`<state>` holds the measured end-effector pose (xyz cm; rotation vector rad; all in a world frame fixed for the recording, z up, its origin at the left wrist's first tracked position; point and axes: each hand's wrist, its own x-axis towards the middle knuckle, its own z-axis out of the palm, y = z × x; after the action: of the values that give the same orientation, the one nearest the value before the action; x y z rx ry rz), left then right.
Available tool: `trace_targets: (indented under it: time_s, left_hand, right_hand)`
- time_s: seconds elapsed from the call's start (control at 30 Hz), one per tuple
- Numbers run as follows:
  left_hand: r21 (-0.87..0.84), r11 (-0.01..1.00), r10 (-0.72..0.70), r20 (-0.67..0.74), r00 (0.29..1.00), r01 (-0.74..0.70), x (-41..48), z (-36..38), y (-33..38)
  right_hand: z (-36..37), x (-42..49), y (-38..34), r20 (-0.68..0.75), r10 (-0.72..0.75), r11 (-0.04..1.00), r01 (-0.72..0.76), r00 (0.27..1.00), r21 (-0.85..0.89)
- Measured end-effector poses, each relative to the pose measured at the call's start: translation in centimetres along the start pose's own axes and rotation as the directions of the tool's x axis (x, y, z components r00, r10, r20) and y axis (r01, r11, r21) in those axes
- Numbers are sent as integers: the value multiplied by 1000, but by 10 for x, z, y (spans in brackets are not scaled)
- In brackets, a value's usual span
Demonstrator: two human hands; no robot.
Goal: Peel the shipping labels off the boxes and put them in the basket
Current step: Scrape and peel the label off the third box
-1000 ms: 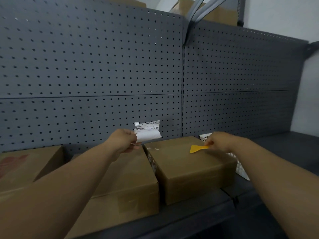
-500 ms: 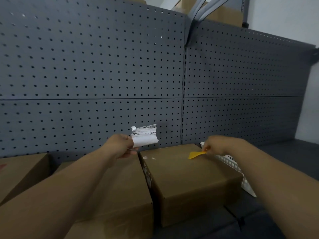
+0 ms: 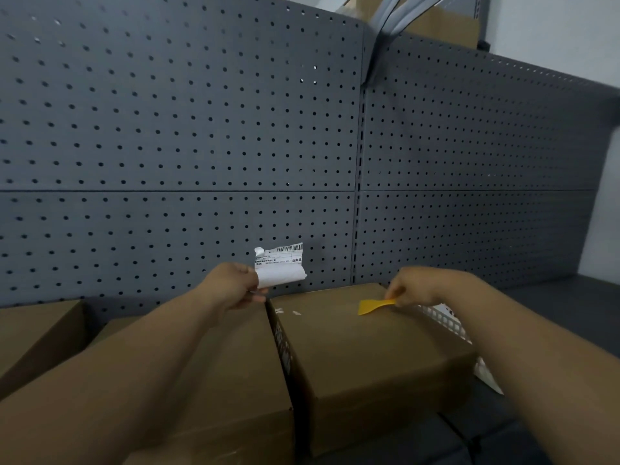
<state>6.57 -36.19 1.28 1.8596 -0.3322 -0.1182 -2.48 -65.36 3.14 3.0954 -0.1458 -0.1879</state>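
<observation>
The peeled label (image 3: pixel 280 268) is still pinched in the left grip (image 3: pixel 235 285), unmoved above the bench (image 3: pixel 570 307) back edge; the scraper (image 3: pixel 374 304) is pinched in the right grip (image 3: pixel 414 285). Delivery to the basket (image 3: pixel 443 317) is judged outstanding.

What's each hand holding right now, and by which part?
Left hand pinches the peeled shipping label by its lower left edge; right hand holds the yellow scraper by its handle end, blade pointing left over the box.

Curled white label (image 3: pixel 281 268) held above brown boxes (image 3: pixel 365 344), beside white basket (image 3: pixel 448 322).
</observation>
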Motion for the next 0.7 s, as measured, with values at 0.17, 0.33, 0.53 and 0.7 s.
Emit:
trace_targets:
  time_s: [0.17,0.33,0.53,0.7]
  left_hand:
    - [14,1000,-7,9,1000,7,1,8,2]
    - [12,1000,2,13,1000,-2,0,10,3]
    - [7,1000,-11,33,999,10,-6,18,3]
    - [-23,1000,-8,37,999,9,-12,23,4]
  right_hand:
    - [13,20,-43,-55,-98,992,101,994,72]
    - [9,5,-18,-37,-68,997,69,997,41]
    - [9,-7,-15,-43,-56,998,57,998,19]
    - [16,-1,-43,-69,-123,988,128,990,83]
